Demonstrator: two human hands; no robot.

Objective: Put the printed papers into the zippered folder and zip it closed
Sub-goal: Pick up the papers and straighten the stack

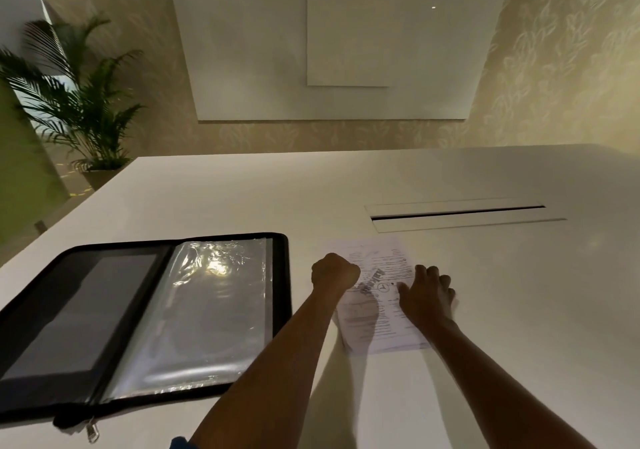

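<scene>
Zipper pull (92, 432) is seen hanging off the folder's near edge, at lower left. The zippered folder (145, 317) is laid open flat on the white table (485, 344), clear plastic sleeve on its right half, dark panel on its left; spine runs near-to-far.

Just right of the folder, apart from it, the printed papers (375, 304) are found lying flat, long axis running near-to-far and tilted slightly left at the far end. Print reads toward the person, probably; text is blurred. The left hand (334, 272) is curled into a fist at the sheets' left edge; whether paper is pinched cannot be told. The right hand (424, 298) is pressed on the right side, fingers spread and fairly flat.

The papers are judged light, thin, floppy and slippery on the smooth top; easily creased. An edge would best be lifted, then the stack supported on both long sides.

Farther back: a cable slot (457, 213) in the table, whiteboards (329, 50) on the wall, a potted palm (79, 102) at left.
</scene>
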